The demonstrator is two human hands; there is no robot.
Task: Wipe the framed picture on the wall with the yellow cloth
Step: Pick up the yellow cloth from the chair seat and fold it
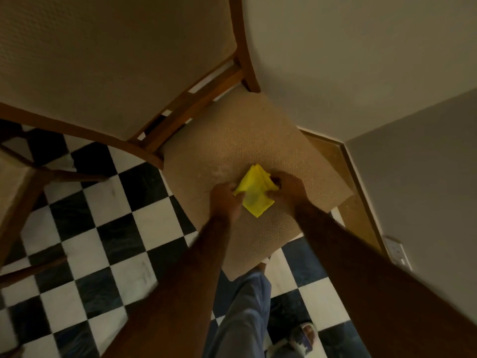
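Observation:
A folded yellow cloth (pixel 254 193) is held just over the beige seat of a wooden chair (pixel 232 140). My left hand (pixel 225 200) grips its left edge and my right hand (pixel 285 188) grips its right edge, both with fingers closed on the fabric. The cloth's lower corner hangs free between the two hands. No framed picture is in view.
The chair's padded back (pixel 103 60) rises at the upper left, against a plain wall (pixel 361 60). A black and white chequered floor (pixel 103 241) lies below. Another wooden chair (pixel 18 192) stands at the left edge. A wall socket (pixel 398 251) sits low at right. My leg (pixel 245 311) is close to the seat.

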